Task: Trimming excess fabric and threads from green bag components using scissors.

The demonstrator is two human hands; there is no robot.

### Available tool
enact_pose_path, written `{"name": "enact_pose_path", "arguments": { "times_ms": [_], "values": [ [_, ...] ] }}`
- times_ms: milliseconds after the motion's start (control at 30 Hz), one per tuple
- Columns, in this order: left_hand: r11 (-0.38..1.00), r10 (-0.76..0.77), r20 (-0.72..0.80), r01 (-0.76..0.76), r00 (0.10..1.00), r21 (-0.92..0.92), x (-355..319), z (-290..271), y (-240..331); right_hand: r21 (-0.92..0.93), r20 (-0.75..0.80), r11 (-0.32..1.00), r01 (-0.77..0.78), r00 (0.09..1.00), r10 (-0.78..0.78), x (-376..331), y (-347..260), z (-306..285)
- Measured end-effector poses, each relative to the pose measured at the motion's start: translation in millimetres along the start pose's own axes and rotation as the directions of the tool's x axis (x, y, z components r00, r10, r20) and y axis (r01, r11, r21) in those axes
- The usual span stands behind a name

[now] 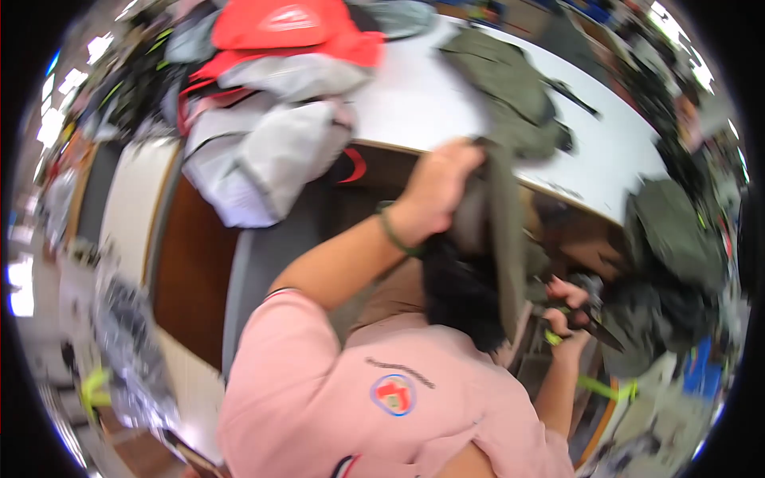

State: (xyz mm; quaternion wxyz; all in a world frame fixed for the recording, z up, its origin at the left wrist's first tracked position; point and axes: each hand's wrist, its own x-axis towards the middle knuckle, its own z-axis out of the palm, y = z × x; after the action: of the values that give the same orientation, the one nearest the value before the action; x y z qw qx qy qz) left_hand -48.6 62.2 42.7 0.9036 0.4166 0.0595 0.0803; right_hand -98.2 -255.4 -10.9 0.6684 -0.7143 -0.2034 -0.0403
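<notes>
Two hands busy | left hand [437,187] fingers clenched on olive garment [500,239], hanging lengthwise off bench [414,103] | right hand [567,315] below-right, fingers closed around scissors [594,323]

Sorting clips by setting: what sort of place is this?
Probably a garment workshop. Red and grey jackets are heaped on a long white table, the left hand lifts an olive-green garment, and the right hand holds what look like scissors.

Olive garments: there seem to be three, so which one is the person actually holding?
The one hanging off the table edge, gripped by the left hand. The second lies flat on the white table; the third is heaped at right, untouched.
</notes>
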Motion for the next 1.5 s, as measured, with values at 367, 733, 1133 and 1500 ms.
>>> {"name": "enact_pose_path", "arguments": {
  "times_ms": [367, 733, 1133, 1500],
  "values": [
    [0.994, -0.044, 0.076, 0.051, 0.996, -0.097, -1, 20, 0, -0.311, 0.012, 0.95, 0.024, 1.0, -0.022, -50, 16, 40],
    [0.985, 0.018, 0.024, -0.014, 1.0, -0.17, 9, 39, 3, -0.22, -0.036, 0.973, 0.073, 0.996, -0.083, -48, 14, 41],
    [0.872, -0.01, 0.595, -0.284, 0.804, 0.398, -12, 23, 54, -0.05, -0.279, 0.937, 0.346, 0.896, -0.346, 21, -183, -90],
    [-0.011, -0.03, 0.376, -0.376, 0.926, 0.926, 3, -100, -40, 0.139, -0.239, 0.848, -0.512, 0.814, 0.53, 38, 48, -34]
  ]
}}
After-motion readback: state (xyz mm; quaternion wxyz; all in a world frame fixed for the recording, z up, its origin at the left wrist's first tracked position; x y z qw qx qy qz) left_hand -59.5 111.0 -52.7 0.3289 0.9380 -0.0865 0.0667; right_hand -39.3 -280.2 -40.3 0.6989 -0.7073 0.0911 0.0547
